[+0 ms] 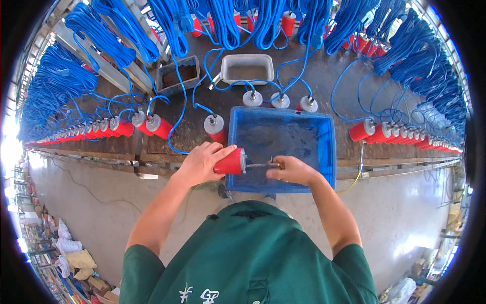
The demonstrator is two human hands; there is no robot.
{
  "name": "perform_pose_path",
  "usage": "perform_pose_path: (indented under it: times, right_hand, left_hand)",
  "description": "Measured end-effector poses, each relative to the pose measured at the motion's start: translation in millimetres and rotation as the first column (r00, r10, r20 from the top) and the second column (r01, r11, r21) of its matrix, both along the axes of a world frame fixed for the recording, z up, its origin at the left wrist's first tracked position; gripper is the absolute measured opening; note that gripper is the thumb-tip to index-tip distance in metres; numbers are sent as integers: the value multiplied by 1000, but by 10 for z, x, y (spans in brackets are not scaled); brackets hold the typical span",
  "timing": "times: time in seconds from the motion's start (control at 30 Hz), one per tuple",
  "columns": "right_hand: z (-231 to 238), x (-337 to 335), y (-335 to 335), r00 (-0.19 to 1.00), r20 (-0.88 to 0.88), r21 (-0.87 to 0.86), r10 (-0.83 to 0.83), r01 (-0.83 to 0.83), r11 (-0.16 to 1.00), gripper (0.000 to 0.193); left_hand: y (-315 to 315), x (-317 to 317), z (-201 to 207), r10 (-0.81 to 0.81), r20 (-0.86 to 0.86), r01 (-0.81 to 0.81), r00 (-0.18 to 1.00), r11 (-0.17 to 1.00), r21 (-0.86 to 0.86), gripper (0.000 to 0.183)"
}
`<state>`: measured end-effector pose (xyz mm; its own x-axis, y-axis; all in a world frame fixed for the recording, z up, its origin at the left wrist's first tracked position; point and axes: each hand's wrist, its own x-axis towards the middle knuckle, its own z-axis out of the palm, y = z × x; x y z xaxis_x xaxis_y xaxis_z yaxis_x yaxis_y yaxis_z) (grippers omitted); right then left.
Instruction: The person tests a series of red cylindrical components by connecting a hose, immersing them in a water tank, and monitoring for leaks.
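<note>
My left hand (205,163) wraps around a red cylinder (230,162), which lies on its side with its grey metal end facing right. It is held over the left edge of a blue plastic bin (331,152). Above the bin, my right hand (291,171) is closed on a slim metal rod-shaped tool (257,165). The tool points left at the cylinder's grey end; whether its tip touches or goes in cannot be made out. My right fingers are slightly blurred. Just beyond my left hand, another red cylinder (215,127) stands with a blue cable at its top.
Behind the bin are several red cylinders (279,100), a white tray (248,57) and a grey tray (178,76). More cylinders line the dark bench (167,144) on both sides. Coiled blue cables (223,23) hang overhead, with loose loops across the bench.
</note>
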<state>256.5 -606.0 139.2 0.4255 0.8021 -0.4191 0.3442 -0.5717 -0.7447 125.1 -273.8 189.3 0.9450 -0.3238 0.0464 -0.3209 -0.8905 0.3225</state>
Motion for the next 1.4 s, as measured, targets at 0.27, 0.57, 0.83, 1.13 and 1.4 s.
perform_pose_path:
  times: [0.27, 0.57, 0.83, 1.13, 1.4]
  right_hand:
    - [146, -160, -30, 811, -539, 242, -226, 407, 881, 49]
    - [7, -178, 116, 866, 498, -97, -55, 118, 988, 33]
    - [256, -160, -38, 797, -562, 118, -221, 342, 932, 47]
    - [360, -122, 85, 994, 111, 132, -25, 10, 991, 53]
    - [157, -150, 402, 886, 445, 27, 131, -159, 987, 35]
  left_hand:
    - [-10, -25, -22, 12, 3, -12, 1000, 1000, -19, 98]
    - [-17, -27, -25, 1, 7, -1, 1000, 1000, -4, 99]
    - [-7, -35, -20, -16, 34, 15, 999, 1000, 17, 98]
    - [0, -45, -24, -9, 20, 9, 1000, 1000, 23, 98]
    - [-36, -50, -2, -20, 45, 17, 999, 998, 54, 99]
